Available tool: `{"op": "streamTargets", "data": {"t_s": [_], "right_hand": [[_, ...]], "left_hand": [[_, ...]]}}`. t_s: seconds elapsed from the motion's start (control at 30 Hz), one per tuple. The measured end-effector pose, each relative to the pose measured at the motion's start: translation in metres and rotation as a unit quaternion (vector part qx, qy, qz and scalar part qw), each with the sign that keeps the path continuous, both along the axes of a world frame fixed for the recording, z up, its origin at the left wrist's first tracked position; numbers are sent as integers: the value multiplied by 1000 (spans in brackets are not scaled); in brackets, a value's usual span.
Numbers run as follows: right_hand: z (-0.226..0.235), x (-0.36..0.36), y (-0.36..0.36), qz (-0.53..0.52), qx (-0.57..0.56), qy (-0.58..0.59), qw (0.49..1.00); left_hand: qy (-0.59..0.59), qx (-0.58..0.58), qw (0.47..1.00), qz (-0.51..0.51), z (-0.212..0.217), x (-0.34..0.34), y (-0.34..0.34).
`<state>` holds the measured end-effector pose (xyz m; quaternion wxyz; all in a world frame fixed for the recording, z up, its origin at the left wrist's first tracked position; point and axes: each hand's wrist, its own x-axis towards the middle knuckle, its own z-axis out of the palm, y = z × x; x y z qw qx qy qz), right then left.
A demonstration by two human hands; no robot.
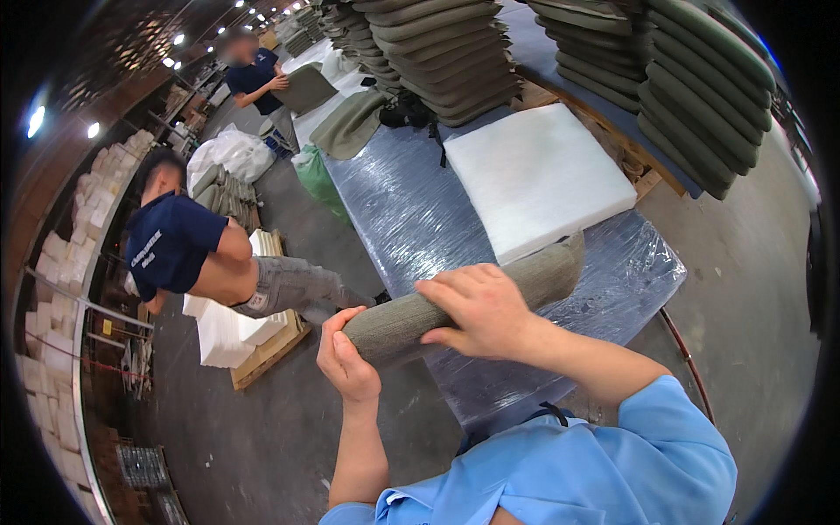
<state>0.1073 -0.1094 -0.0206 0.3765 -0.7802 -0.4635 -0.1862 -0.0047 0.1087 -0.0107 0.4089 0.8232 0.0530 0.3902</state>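
Olive-green woven fabric, a rolled cushion cover (464, 302), lies with its long axis from lower left to upper right above the plastic-wrapped table's (394, 210) near edge, left hand (346, 359) gripping its lower-left end, right hand (481, 306) clasped over its middle.

White foam slab (535, 175), stacked green cushions (704, 87)

The person wears a light blue short-sleeved shirt (604, 464), with both forearms bare.
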Motion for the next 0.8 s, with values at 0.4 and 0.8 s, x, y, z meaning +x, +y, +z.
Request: {"op": "streamTargets", "data": {"t_s": [0.4, 0.8], "right_hand": [[-35, 11, -75, -58, -53, 25, 997], [22, -16, -11, 21, 66, -33, 997]], "left_hand": [[-64, 107, 981, -150, -3, 11, 9], [45, -6, 953, -300, 19, 12, -12]]}}
